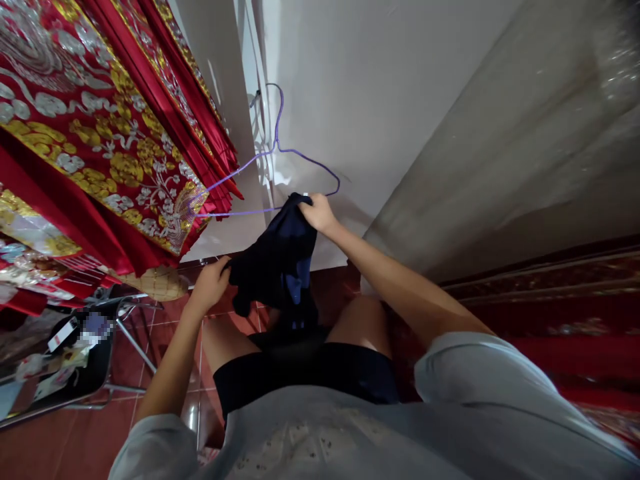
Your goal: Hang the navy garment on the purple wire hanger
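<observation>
A dark navy garment (273, 250) with a blue patch low on its front hangs stretched between my hands. My left hand (213, 283) pinches its lower left edge. Up at the top right corner, my right hand (319, 213) grips the cloth near a small white tag. Behind the garment a purple wire hanger (310, 160) hangs from a hook by the wall, and its lower bar passes behind the cloth. Whether the garment touches the hanger I cannot tell.
Red satin cloth with gold and silver embroidery (125, 153) hangs at the left. Below it stands a black folding chair (113, 353) with a phone and small items on it. A white wall (360, 80) rises ahead, and red patterned fabric (550, 320) lies at the right.
</observation>
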